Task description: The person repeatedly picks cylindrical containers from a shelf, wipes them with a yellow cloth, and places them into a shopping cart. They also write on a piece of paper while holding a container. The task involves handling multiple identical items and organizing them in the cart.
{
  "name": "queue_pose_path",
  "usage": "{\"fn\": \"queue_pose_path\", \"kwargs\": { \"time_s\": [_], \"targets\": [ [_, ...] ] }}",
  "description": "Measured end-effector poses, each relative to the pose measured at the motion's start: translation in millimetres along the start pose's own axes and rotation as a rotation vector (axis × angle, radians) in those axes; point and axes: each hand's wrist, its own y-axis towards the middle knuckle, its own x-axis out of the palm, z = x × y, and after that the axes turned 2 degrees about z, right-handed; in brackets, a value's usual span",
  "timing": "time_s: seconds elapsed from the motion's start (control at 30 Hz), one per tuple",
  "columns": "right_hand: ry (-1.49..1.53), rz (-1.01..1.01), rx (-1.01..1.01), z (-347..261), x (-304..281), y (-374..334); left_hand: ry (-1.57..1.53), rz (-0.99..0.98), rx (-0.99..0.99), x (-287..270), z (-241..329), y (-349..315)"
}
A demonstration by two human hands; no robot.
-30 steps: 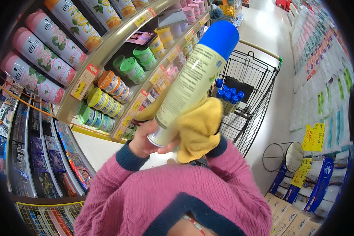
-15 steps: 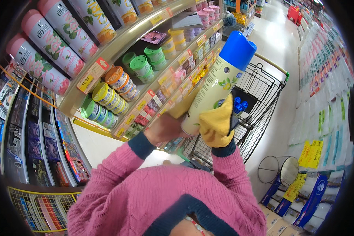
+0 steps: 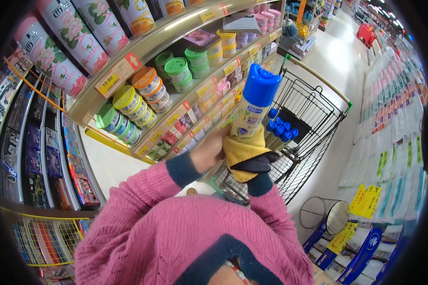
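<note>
A spray can [image 3: 250,116] with a blue cap and a pale yellow-green body stands tilted in front of me, its cap pointing away. My left hand [image 3: 209,152] is closed around the lower left side of the can. A yellow cloth [image 3: 245,147] is wrapped against the can's right and lower part, and my right hand [image 3: 256,166] is closed inside or beneath it. Dark folds at the cloth's edge hide most of those fingers. Just beyond, a wire shopping cart [image 3: 314,159] holds several similar blue-capped cans [image 3: 279,129].
Shelves [image 3: 150,52] on the left carry tall pink spray cans [image 3: 47,57] and stacked tubs [image 3: 134,107] in green, yellow and orange. Hanging packets [image 3: 390,114] line the right side. A round wire frame [image 3: 335,216] sits low on the right. An aisle floor [image 3: 333,45] runs ahead.
The can has come lower and slightly left, turning so its front label shows more. The cloth has moved down and left with my right hand. More cans in the cart are visible.
</note>
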Motion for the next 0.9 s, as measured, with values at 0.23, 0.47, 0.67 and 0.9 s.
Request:
{"fn": "queue_pose_path", "kwargs": {
  "time_s": [0.23, 0.47, 0.67, 0.9],
  "targets": [
    [0.303, -0.032, 0.018, 4.0, 0.8, -18.9, 0.494, -0.034, 0.091, -40.1, -10.5, 8.0],
    [0.700, -0.028, -0.030, -8.9, -17.2, -24.0, 0.118, -0.592, -0.157, -44.7, -6.5, 33.8],
    [0.425, 0.205, -0.061, -6.9, 0.1, -35.9, 0.060, -0.127, -0.035, -27.7, -17.8, 14.1],
    [0.355, 0.167, -0.105, 4.7, -12.4, -33.1, 0.607, -0.160, 0.353, -17.7, -2.9, -8.9]
  ]
}}
